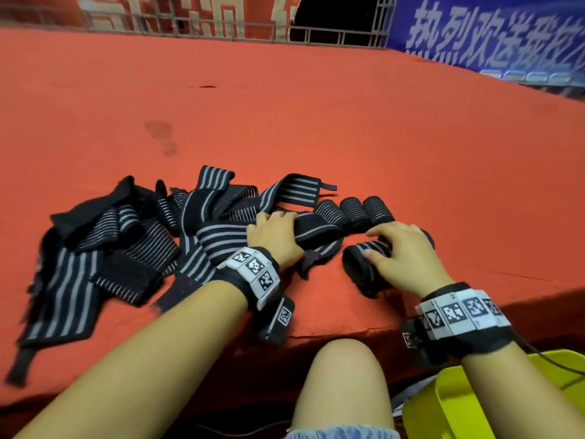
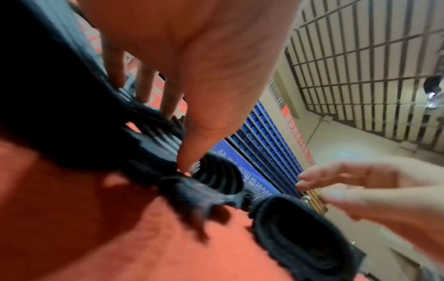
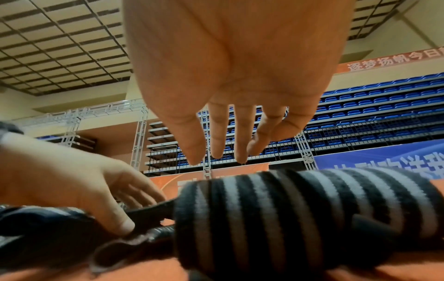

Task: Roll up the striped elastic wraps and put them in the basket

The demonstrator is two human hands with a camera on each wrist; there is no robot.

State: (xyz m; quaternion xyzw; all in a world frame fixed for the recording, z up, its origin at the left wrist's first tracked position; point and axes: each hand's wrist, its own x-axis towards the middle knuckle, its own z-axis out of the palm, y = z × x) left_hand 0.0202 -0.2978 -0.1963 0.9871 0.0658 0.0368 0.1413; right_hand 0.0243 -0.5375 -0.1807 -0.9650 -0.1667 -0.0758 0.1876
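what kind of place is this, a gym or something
Most likely an indoor sports hall or arena: tiers of blue seats behind a railing, hanging banners with large lettering, and a red carpeted platform where the wraps lie.

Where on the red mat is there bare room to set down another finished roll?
Free: the wide red mat beyond the three rolled wraps, and the patch right of the right hand. Crowded: the loose wraps left of the left hand, and the roll between the hands.
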